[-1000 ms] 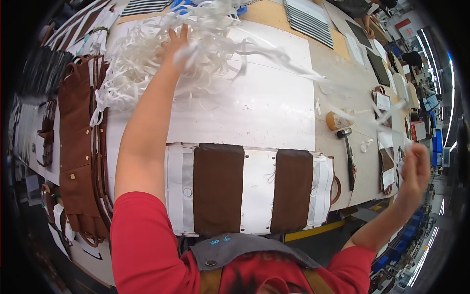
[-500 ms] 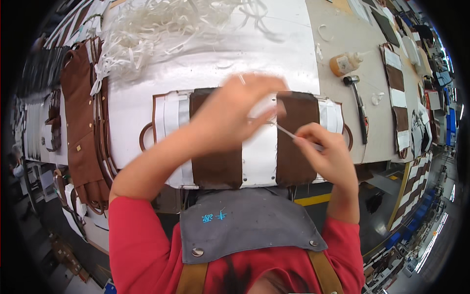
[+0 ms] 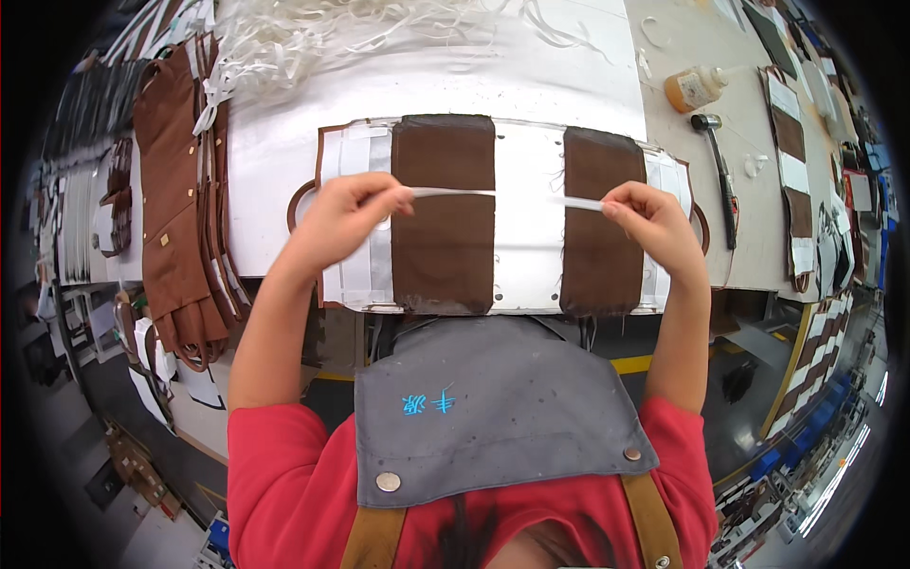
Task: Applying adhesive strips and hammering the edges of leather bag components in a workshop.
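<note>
A thin white strip (image 3: 455, 192) is stretched level between my two hands, over a flat bag piece with two brown panels (image 3: 444, 251) and a white middle band (image 3: 527, 266). My left hand (image 3: 353, 216) pinches its left end above the piece's left side. At the other end, my right hand (image 3: 654, 223) has it between thumb and fingers, over the right brown panel's outer edge. Against the white band the strip's middle is hard to make out. Brown handle loops stick out at both sides of the piece, the left one (image 3: 300, 202) partly behind my hand.
A heap of loose white strips (image 3: 351, 28) lies at the far left. Stacked brown bag pieces (image 3: 175, 190) hang over the table's left edge. To the right are a bottle of amber liquid (image 3: 692, 89), a hammer (image 3: 720, 171) and another brown-and-white piece (image 3: 794, 171).
My left hand has swung left, away from my right hand, and the strip is now drawn out straight between them. The whole view has shifted slightly.
</note>
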{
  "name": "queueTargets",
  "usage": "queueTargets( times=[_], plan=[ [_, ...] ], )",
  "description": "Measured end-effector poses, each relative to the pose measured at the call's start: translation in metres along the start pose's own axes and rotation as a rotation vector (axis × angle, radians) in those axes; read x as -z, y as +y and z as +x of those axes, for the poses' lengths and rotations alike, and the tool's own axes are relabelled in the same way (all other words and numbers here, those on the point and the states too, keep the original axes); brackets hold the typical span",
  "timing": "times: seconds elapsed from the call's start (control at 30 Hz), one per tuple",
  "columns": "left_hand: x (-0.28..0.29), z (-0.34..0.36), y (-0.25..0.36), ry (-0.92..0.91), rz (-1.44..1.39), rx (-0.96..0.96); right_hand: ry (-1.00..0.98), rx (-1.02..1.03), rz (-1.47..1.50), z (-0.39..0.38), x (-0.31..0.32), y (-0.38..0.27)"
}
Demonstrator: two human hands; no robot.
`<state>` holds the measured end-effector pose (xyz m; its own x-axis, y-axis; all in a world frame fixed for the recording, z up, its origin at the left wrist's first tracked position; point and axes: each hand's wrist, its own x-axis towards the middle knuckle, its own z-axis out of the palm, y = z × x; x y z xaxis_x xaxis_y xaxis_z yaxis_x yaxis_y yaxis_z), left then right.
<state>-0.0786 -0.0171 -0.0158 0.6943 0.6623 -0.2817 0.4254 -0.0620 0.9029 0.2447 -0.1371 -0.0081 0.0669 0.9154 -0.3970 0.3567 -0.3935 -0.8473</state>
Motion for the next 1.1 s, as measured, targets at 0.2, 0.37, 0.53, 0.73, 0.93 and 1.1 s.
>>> queueTargets(
  times=[0.2,0.37,0.53,0.73,0.93,1.1],
  plan=[
    [0.021,0.007,-0.041,0.114,0.19,0.293,0.13,-0.09,-0.126,0.016,0.038,0.067],
    [0.015,0.012,-0.059,0.219,0.111,0.282,0.273,-0.1,0.099,0.011,0.05,0.092],
    [0.016,0.019,-0.063,0.258,0.029,0.276,0.38,-0.053,0.256,0.009,0.056,0.105],
    [0.012,0.021,-0.069,0.399,-0.224,0.182,0.706,-0.032,0.328,0.017,0.048,0.115],
    [0.011,0.02,-0.079,0.479,-0.381,0.167,0.729,-0.023,0.3,0.023,0.045,0.121],
    [0.004,0.023,-0.074,0.483,-0.463,0.143,0.729,0.016,0.264,0.02,0.058,0.136]
  ],
)
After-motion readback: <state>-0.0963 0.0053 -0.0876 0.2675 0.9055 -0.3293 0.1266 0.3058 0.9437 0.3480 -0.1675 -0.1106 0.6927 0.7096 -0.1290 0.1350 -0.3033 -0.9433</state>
